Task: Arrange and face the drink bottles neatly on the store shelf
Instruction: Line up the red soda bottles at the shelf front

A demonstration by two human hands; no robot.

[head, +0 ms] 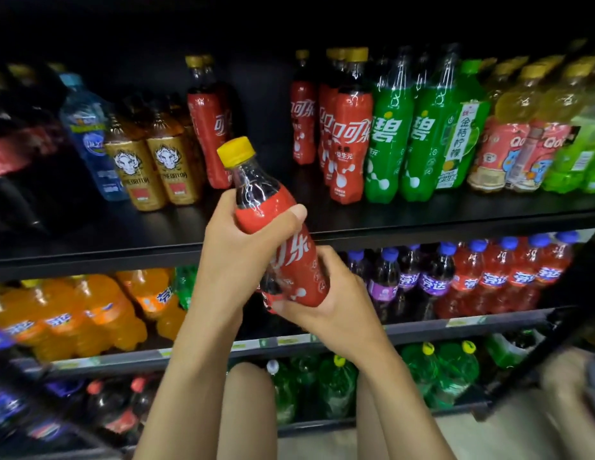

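Both hands hold a red-labelled cola bottle with a yellow cap, tilted with its cap up-left, in front of the upper shelf. My left hand grips its upper body, thumb across the label. My right hand cups its base from below. On the upper shelf, one red cola bottle stands to the left of a dark gap and several more red cola bottles stand to the right of it. Green soda bottles follow on the right.
Gold-labelled bottles and a blue water bottle stand left on the upper shelf. Orange soda bottles and purple and red soda bottles fill the middle shelf. Large green bottles sit lower. My knee is below.
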